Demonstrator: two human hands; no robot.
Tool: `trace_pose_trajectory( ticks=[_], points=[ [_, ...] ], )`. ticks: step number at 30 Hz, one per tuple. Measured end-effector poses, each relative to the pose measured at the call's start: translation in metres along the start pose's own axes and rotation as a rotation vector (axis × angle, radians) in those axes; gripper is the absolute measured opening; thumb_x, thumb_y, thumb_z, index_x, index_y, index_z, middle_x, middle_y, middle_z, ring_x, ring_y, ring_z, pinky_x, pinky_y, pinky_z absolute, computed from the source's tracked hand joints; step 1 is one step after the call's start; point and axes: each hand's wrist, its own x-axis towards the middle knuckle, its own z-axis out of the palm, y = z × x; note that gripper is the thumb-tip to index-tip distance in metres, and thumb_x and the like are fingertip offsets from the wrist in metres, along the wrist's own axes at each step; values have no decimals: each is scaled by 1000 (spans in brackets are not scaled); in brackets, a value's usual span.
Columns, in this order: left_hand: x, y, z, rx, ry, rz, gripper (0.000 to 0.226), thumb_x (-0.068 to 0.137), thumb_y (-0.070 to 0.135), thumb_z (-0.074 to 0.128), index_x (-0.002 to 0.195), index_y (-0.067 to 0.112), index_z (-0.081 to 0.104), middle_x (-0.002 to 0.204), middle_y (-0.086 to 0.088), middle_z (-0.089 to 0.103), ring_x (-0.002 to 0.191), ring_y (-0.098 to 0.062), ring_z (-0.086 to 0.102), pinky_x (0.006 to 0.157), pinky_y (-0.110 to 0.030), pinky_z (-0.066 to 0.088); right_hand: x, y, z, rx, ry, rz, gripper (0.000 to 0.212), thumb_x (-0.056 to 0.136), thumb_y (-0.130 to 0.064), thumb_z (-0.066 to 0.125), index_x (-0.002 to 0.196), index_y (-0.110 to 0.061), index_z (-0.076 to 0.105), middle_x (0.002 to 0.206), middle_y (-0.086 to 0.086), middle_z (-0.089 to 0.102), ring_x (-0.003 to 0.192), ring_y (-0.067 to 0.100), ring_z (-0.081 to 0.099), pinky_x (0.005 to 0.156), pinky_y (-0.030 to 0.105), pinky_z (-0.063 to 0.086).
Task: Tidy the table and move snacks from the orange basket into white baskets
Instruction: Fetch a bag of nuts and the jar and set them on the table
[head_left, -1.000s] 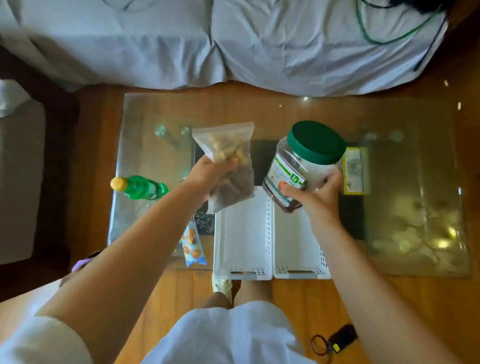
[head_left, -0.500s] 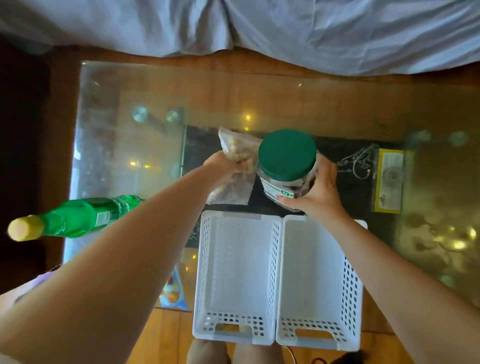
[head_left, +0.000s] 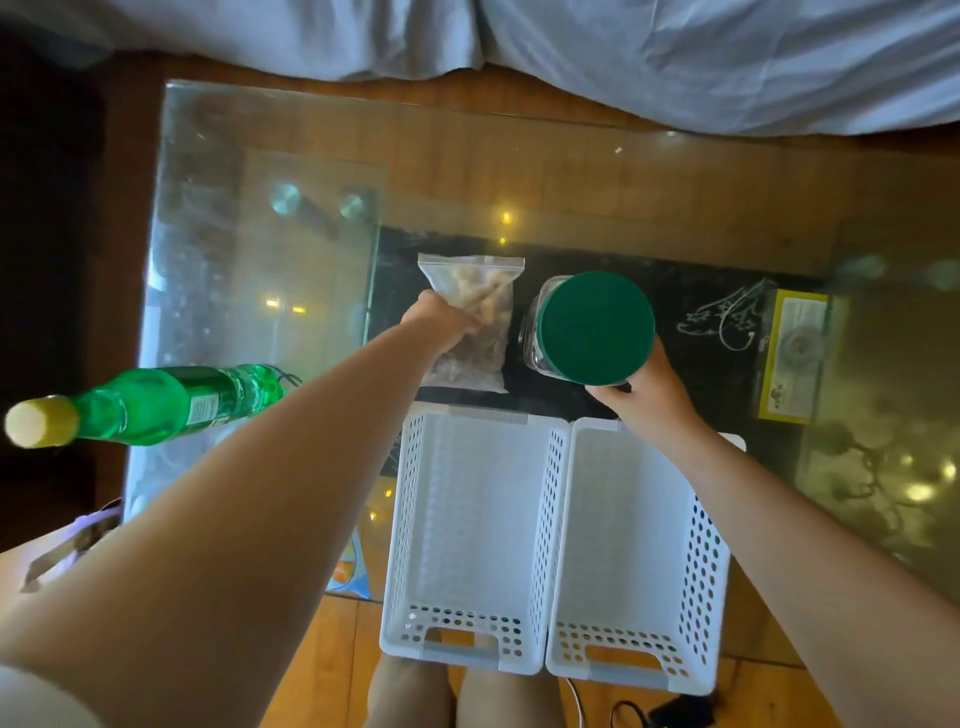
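Glass counter (head_left: 270, 249), clear top over a dark lower shelf, wooden floor beneath; carries all items below. White baskets, two, perforated plastic, side by side at the near edge: left basket (head_left: 410, 525) and right basket (head_left: 711, 561), both showing bare floors, no snack yet inside either. Orange basket: not in view. Green bottle (head_left: 171, 400), yellow cap, at the counter's left edge, untouched. Jar (head_left: 596, 327), clear plastic with green lid, upright just beyond the right basket; right hand (head_left: 644, 395), its grip wrapped round the jar's near side. Zip bag (head_left: 470, 317), clear, holding pale and brown snacks, just beyond the left basket; left hand (head_left: 441, 325), its grip pinching the bag's left side. Whether jar and bag rest on the glass or hang above it cannot be told. Snack packet (head_left: 350, 566), blue and orange, partly hidden under the left forearm beside the left basket. Status, judged: early; both held snacks remain outside the baskets, and the bottle and packet are left to tidy.
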Motion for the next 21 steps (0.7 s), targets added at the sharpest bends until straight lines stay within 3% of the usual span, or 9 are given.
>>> trace_pose_trajectory(
  ticks=[4, 5, 8, 10, 12, 14, 17, 19, 21],
  points=[
    [-18, 0, -6, 49, 32, 8, 45, 90, 20, 54, 131, 5, 44, 84, -6, 52, 65, -14, 48, 51, -22, 35, -7, -15, -7, 80, -18, 15, 63, 76, 4, 65, 132, -11, 39, 136, 8, 40, 127, 18, 41, 102, 24, 40],
    [-22, 0, -7, 66, 27, 18, 46, 91, 20, 52, 133, 6, 42, 92, -8, 54, 71, -16, 51, 54, -21, 36, -9, -18, -8, 113, -37, 63, 55, 77, 5, 63, 125, -15, 43, 132, 7, 44, 124, 21, 44, 96, 24, 44],
    [-50, -2, -17, 114, 5, 55, 54, 92, 22, 50, 141, 10, 34, 131, -12, 50, 109, -26, 53, 76, -25, 36, -25, -36, -8, 304, -102, 262, 47, 84, 4, 56, 111, -32, 44, 111, -10, 54, 111, 13, 51, 71, 1, 44],
    [-71, 0, -26, 119, -16, 74, 47, 93, 21, 49, 137, 6, 42, 126, -14, 53, 102, -26, 54, 73, -26, 39, -37, -49, -9, 352, -69, 368, 44, 87, -1, 55, 120, -28, 45, 117, -9, 53, 120, 14, 48, 86, 12, 43],
    [-95, 2, -34, 27, -44, 118, 37, 95, 16, 47, 128, 1, 51, 119, -16, 57, 108, -30, 57, 74, -27, 45, -50, -62, -10, 368, -35, 474, 56, 88, -7, 57, 139, -18, 35, 141, 3, 42, 132, 20, 40, 104, 32, 38],
    [-126, -4, -40, -268, -108, 184, 29, 94, 11, 47, 121, 3, 56, 110, -12, 60, 110, -29, 59, 72, -26, 47, -66, -79, -11, 377, -20, 552, 65, 89, -11, 58, 145, -16, 25, 151, 11, 30, 135, 24, 36, 109, 42, 34],
    [-182, -29, -49, -585, -180, 257, 24, 95, 12, 48, 115, 14, 58, 90, 0, 66, 82, -14, 63, 69, -24, 47, -96, -107, -6, 359, -46, 623, 56, 90, -11, 55, 141, -14, 32, 138, 13, 44, 117, 24, 48, 91, 37, 44],
    [-212, -57, -52, -652, -195, 276, 18, 95, 12, 46, 108, 20, 57, 83, 5, 66, 72, -9, 62, 67, -23, 46, -117, -127, 2, 353, -107, 628, 46, 91, -7, 52, 135, -9, 41, 106, 13, 56, 89, 23, 54, 70, 29, 44],
    [-240, -91, -55, -750, -162, 247, 16, 95, 10, 46, 99, 21, 57, 75, 6, 67, 64, -7, 61, 61, -21, 42, -137, -149, 14, 341, -182, 623, 36, 91, -5, 50, 127, -7, 47, 84, 9, 55, 70, 18, 52, 61, 25, 38]
  ],
)
